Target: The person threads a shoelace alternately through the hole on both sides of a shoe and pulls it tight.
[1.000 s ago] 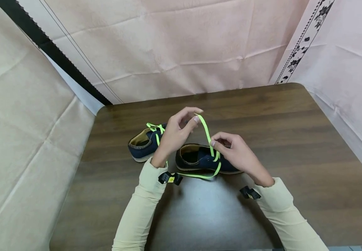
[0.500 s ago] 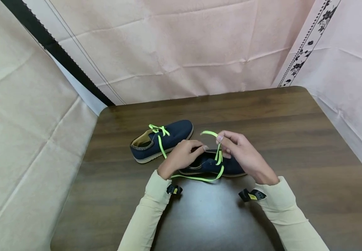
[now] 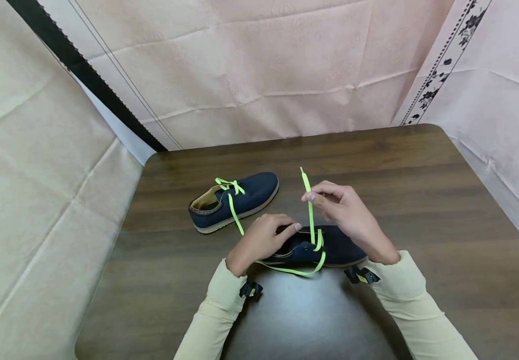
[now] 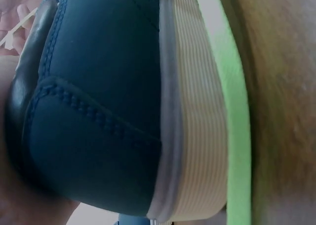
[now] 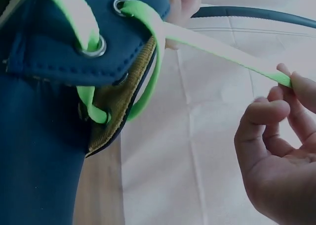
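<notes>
A navy shoe [image 3: 340,245] with a neon-green shoelace [image 3: 311,215] lies on the table, toe to the right. My right hand [image 3: 347,212] pinches the lace between thumb and finger above the shoe; its free end points up past the fingers. In the right wrist view the lace [image 5: 222,52] runs taut from a silver eyelet to the fingertips. My left hand [image 3: 261,237] holds the shoe at its opening, thumb near the tongue. Another length of lace [image 4: 237,111] runs beside the pale ribbed sole [image 4: 202,126] in the left wrist view.
The matching navy shoe [image 3: 254,192] stands behind and to the left, its own green lace crossed at the front and trailing toward my left hand. The brown wooden table [image 3: 421,200] has its back edge near a pale cloth hanging [image 3: 286,65].
My left hand has let go of the lace end and come down onto the shoe. My right hand has drawn the lace upright. The near shoe has shifted slightly toward me and right.
</notes>
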Demonstrator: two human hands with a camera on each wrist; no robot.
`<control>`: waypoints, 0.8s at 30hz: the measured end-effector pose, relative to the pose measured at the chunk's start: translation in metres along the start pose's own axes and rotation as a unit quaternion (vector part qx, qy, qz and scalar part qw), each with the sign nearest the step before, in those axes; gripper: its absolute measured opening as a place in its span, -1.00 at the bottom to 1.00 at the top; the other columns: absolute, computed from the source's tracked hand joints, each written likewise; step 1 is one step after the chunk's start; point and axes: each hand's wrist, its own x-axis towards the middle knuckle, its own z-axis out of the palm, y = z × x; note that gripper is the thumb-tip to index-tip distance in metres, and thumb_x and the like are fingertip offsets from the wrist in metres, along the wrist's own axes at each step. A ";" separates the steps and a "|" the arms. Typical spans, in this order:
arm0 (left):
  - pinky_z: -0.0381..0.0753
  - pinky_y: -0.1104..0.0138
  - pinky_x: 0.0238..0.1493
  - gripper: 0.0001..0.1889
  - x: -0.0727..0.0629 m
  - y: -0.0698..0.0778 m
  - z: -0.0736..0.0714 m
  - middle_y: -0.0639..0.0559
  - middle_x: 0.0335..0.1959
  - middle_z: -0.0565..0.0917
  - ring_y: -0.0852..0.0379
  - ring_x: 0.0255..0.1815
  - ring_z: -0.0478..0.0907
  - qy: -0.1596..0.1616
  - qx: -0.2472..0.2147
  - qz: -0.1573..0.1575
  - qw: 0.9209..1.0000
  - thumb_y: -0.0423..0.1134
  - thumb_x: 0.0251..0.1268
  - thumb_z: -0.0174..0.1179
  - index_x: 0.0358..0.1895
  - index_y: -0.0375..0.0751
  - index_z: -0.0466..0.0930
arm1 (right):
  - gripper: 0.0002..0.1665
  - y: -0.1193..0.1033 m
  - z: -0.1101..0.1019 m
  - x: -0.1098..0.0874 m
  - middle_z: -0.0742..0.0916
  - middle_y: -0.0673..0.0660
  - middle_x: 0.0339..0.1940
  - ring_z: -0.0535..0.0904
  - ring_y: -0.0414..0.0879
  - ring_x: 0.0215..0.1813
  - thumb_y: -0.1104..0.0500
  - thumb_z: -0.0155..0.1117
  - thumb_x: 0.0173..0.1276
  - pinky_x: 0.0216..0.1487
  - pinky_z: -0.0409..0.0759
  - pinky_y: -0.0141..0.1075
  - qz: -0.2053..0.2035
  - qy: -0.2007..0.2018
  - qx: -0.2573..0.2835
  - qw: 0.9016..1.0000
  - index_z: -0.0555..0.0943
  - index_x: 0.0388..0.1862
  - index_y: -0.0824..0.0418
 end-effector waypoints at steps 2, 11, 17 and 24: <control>0.67 0.24 0.14 -0.67 0.000 0.000 0.000 0.16 -0.02 0.80 0.27 0.04 0.71 -0.003 -0.006 0.003 1.000 0.01 0.69 0.10 0.06 -0.04 0.81 | -0.72 -0.001 0.002 0.000 0.67 0.05 -0.25 0.40 -0.07 -0.43 0.11 0.28 0.63 -0.38 0.45 -0.30 0.001 0.006 0.002 1.000 0.72 0.02 0.31; 0.65 0.35 -0.01 -0.81 0.007 0.000 -0.008 0.18 -0.10 0.78 0.34 -0.07 0.68 0.001 -0.017 0.047 0.999 -0.10 0.57 0.28 0.00 -0.03 0.84 | -0.73 -0.007 0.009 0.003 0.69 0.12 -0.41 0.63 -0.06 -0.47 0.04 0.20 0.67 -0.52 0.52 -0.31 -0.008 0.052 0.042 0.998 0.70 -0.02 0.20; 0.61 0.36 -0.19 -0.82 0.016 0.000 -0.011 0.20 -0.19 0.81 0.37 -0.27 0.64 0.020 0.007 0.041 0.999 -0.09 0.57 0.28 -0.07 0.00 0.87 | -0.74 -0.011 0.009 -0.003 0.66 0.11 -0.46 0.55 0.00 -0.55 0.04 0.21 0.67 -0.56 0.47 -0.30 0.010 0.068 -0.008 0.998 0.70 -0.05 0.21; 0.59 0.35 -0.31 -0.84 0.017 -0.001 -0.008 0.19 -0.20 0.82 0.32 -0.39 0.63 0.043 -0.018 0.005 0.999 -0.10 0.56 0.29 -0.08 0.03 0.86 | -0.75 0.011 0.016 -0.022 0.71 0.26 -0.29 0.62 0.14 -0.34 0.15 0.18 0.68 -0.44 0.52 -0.26 0.053 0.041 -0.106 0.992 0.74 -0.05 0.27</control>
